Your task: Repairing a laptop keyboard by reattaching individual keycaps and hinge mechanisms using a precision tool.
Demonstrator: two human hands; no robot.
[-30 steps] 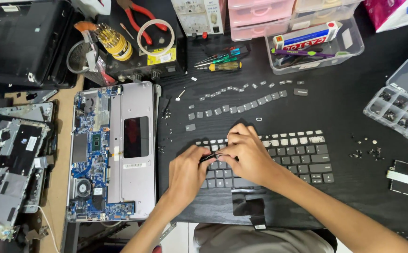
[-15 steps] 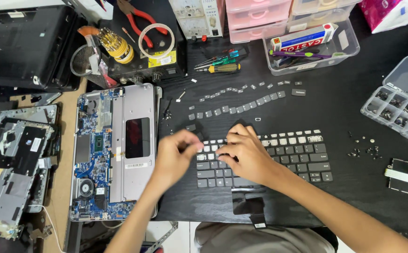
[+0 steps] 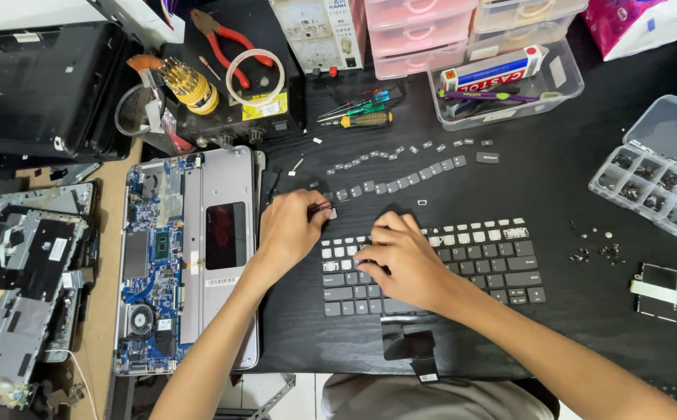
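The left hand (image 3: pixel 288 233) pinches a small keycap (image 3: pixel 329 210) at the keyboard's (image 3: pixel 463 268) eleven o'clock. The right hand (image 3: pixel 397 260) lies flat, pressing the keyboard. Two rows of caps (image 3: pixel 401 175) lie at twelve o'clock; most keys remain seated.

Matt black plastic keyboard (image 3: pixel 463 268) on a matt black wood-grain table (image 3: pixel 587 179); clear glossy plastic organiser (image 3: pixel 657 183).

Black keyboard (image 3: pixel 463 260) flat, keycaps missing
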